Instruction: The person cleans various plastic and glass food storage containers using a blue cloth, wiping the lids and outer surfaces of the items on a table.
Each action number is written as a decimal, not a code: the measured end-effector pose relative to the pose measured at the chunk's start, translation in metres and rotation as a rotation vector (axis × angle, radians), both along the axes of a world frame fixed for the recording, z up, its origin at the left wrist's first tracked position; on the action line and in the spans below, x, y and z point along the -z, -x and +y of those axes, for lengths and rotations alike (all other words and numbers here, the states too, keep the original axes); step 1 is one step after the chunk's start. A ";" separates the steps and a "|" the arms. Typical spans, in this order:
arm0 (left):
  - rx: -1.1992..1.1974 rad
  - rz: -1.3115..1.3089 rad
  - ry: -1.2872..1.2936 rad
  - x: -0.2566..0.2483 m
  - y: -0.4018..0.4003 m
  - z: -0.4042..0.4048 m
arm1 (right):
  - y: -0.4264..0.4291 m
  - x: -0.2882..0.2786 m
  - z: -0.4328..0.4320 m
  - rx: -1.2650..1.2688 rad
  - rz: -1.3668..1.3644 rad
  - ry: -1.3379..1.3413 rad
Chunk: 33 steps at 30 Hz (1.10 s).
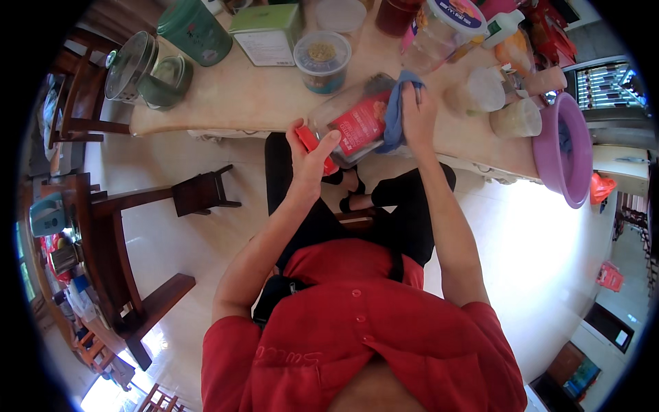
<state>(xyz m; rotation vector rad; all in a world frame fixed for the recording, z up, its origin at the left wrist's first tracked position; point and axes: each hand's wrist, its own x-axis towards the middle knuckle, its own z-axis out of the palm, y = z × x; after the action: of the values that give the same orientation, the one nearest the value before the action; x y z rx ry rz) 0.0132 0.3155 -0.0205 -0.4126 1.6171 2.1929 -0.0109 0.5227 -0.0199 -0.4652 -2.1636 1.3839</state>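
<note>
A clear plastic jar (355, 121) with a red printed label lies tilted on its side in front of me, above my lap at the table's near edge. My left hand (311, 159) grips it by its red lid (315, 149), thumb on top. At the jar's base my right hand (418, 116) holds a blue cloth (395, 121) pressed against its side. Dark contents show at the base end. The cloth and fingers cover part of the jar there.
On the table (242, 105) a lidded tub (323, 62), a green box (266, 36) and a green canister (194, 32) stand beyond the jar. A glass pot (131, 67) is at left. Right are a large clear jar (437, 36), several plastic containers (476, 91) and a purple basin (548, 149).
</note>
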 end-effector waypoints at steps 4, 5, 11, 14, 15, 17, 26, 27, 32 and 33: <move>-0.060 0.083 0.034 0.003 -0.003 0.004 | -0.009 0.013 0.005 0.026 0.023 0.099; -0.064 0.079 0.033 0.002 -0.006 0.003 | -0.009 0.013 0.005 0.020 0.018 0.073; -0.013 0.215 0.152 0.010 -0.006 0.009 | -0.006 0.019 0.015 0.065 -0.035 0.205; -0.022 0.469 0.318 0.013 -0.010 0.015 | -0.019 0.031 0.020 0.099 -0.061 0.125; -0.012 0.513 0.398 0.011 -0.010 0.017 | -0.025 0.032 0.023 0.122 -0.118 -0.009; -0.017 0.551 0.490 0.006 -0.011 0.017 | -0.029 0.014 -0.005 0.068 0.050 -0.149; 0.129 0.804 0.659 -0.027 -0.005 0.018 | -0.031 -0.049 -0.043 -0.408 0.274 -0.362; 0.147 0.835 0.682 -0.030 -0.006 0.021 | -0.026 -0.049 -0.030 -0.494 0.254 -0.437; 0.245 0.893 0.776 -0.044 -0.018 0.021 | -0.007 -0.059 0.012 -0.381 -0.026 -0.421; 0.232 0.962 0.768 -0.043 -0.020 0.022 | -0.005 -0.059 0.020 -0.363 -0.115 -0.332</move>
<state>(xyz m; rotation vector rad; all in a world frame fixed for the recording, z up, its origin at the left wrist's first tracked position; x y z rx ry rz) 0.0327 0.3372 0.0223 0.7456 2.7985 1.5515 -0.0058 0.5422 0.0393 -0.0258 -2.6054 1.1555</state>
